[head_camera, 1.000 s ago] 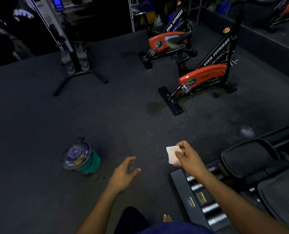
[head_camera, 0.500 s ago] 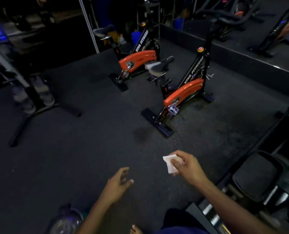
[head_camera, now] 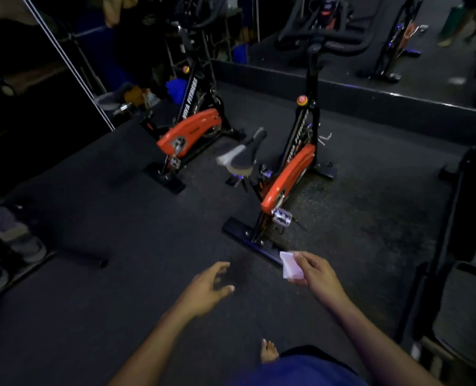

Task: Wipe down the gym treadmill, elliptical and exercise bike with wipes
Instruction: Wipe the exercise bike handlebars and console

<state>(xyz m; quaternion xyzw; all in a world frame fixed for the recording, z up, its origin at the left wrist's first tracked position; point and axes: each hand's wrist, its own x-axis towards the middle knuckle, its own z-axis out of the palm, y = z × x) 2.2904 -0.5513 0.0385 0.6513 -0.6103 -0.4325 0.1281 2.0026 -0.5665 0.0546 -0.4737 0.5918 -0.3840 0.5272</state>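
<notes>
- Head view: my right hand [head_camera: 316, 274] pinches a folded white wipe [head_camera: 290, 264] between thumb and fingers, held low above the dark floor [head_camera: 120, 218].
- My left hand [head_camera: 206, 288] hangs empty, fingers loosely spread.
- The nearer exercise bike [head_camera: 288, 174] stands just ahead; a second bike [head_camera: 188, 132] sits further left.
- I judge this the approach to the bike; next, bring the wipe onto its saddle [head_camera: 241, 156] or frame.

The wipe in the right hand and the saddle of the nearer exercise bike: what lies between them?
In the head view, the bike's rear base bar and pedal lie between the wipe and saddle.
</notes>
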